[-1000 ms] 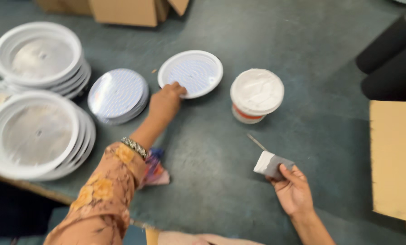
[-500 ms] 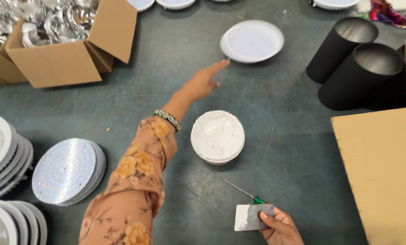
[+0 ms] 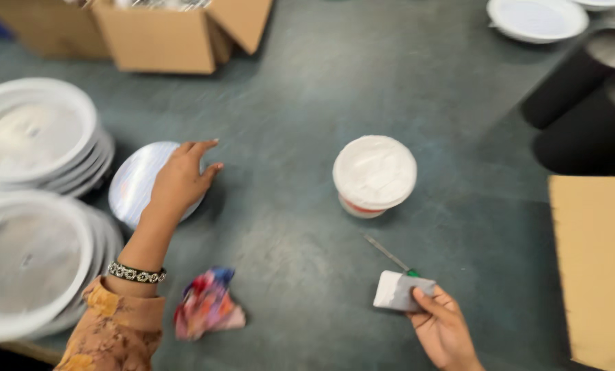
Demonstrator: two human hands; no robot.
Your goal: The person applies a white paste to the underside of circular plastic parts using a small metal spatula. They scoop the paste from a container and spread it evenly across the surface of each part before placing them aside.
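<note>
Resting my left hand [image 3: 180,180], fingers spread flat, on the stack of silvery discs [image 3: 139,182] on the counter [image 3: 287,103], my right hand [image 3: 441,326] pinches a small grey-white block [image 3: 400,290]. I judge I'm picking a disc; next calls for curling fingers under its top edge, near the white tub [image 3: 375,172].

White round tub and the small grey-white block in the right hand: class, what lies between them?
In the head view, a thin metal tool with a green handle lies on the dark table between them.
</note>
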